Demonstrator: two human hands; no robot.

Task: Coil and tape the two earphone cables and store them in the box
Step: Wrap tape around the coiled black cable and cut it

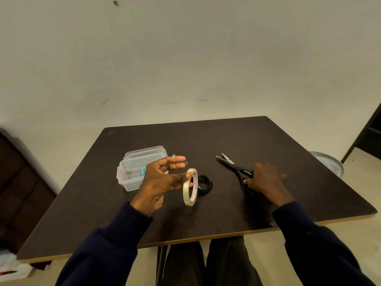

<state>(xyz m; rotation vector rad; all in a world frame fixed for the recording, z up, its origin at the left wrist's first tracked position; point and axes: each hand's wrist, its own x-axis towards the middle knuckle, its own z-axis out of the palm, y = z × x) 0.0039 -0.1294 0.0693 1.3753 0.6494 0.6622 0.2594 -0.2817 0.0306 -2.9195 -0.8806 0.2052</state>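
Observation:
My left hand [162, 178] hovers over the table with its fingers straight. A cream tape roll [190, 187] hangs upright from its thumb tip, and a small clear strip of tape sticks to the fingertips. Just behind the roll, a coiled black earphone cable [205, 184] lies on the dark table [226, 213]. A clear plastic box [132, 174] stands open to the left with its lid tipped back; something turquoise [143, 171] shows at its near side, partly hidden by my hand. My right hand [266, 178] rests on the table and grips the handles of black scissors [235, 167], whose blades point far-left.
The table's near edge runs just in front of my knees. A dark cabinet [18, 182] stands on the left, a round grey object [329, 162] sits past the right edge, and a plastic bag [12, 267] lies on the floor at bottom left.

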